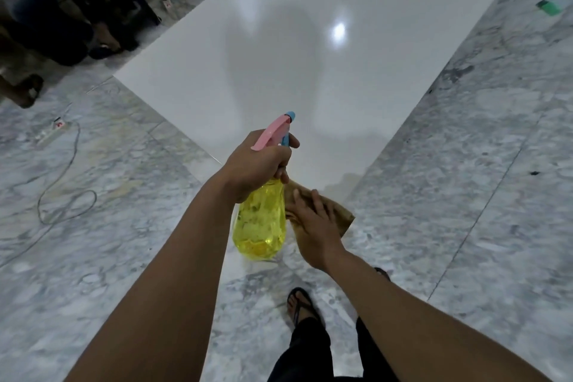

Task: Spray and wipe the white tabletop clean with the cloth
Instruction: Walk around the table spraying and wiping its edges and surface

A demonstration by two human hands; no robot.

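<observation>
The white tabletop (310,40) stretches away from me, glossy, with a lamp's reflection and my shadow on it. My left hand (257,164) grips the neck of a yellow spray bottle (260,223) with a pink and blue trigger head, one finger on the trigger, nozzle pointing over the table. My right hand (313,220) lies flat, fingers straight, on a tan cloth (344,214) at the table's near corner. The bottle hides part of the cloth.
Grey marble floor surrounds the table. A power strip (51,133) with a looping cable lies on the floor at left. Legs and shoes of people (62,25) stand at the far left. A green object (548,8) lies far right. My sandalled foot (299,304) is below.
</observation>
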